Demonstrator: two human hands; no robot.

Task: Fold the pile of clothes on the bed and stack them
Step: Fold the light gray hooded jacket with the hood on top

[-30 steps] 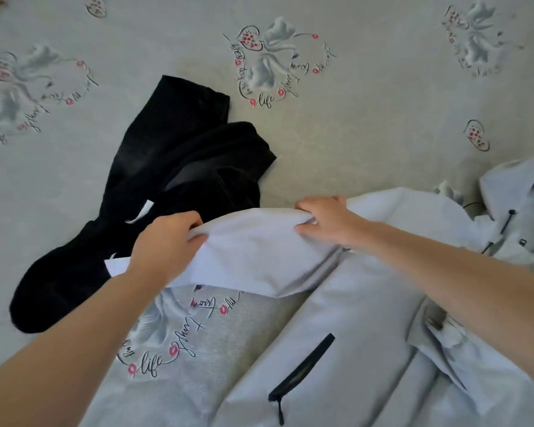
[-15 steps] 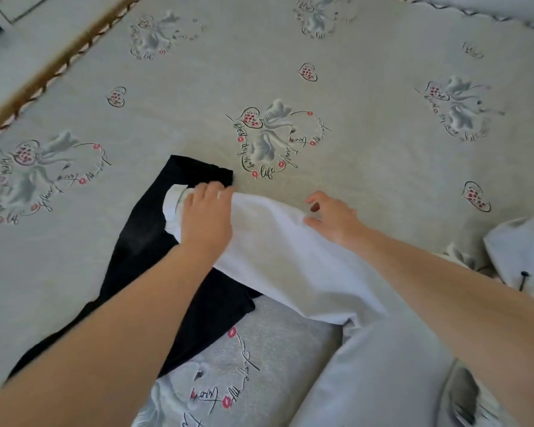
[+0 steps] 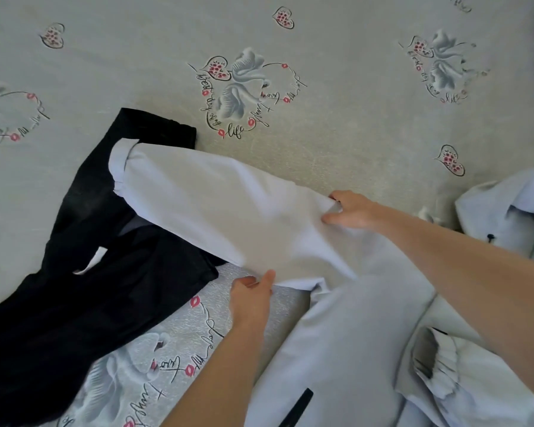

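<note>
The left hand [image 3: 253, 295], low and centre in the frame, pinched the near edge of the pale jacket's sleeve [image 3: 216, 204] between thumb and fingers. The right hand [image 3: 352, 211], at centre right, gripped the far edge of the same sleeve where it met the body. The sleeve lay stretched toward the upper left, its cuff [image 3: 121, 161] resting on the black garment [image 3: 90, 272]. The pale jacket [image 3: 336, 349] itself sprawled across the lower right, unfolded. By my reckoning the work had barely begun: nothing looked folded, no stack showed. The patterned bedspread [image 3: 352, 118] lay bare across the whole upper frame, giving ample room to spread and fold.
</note>
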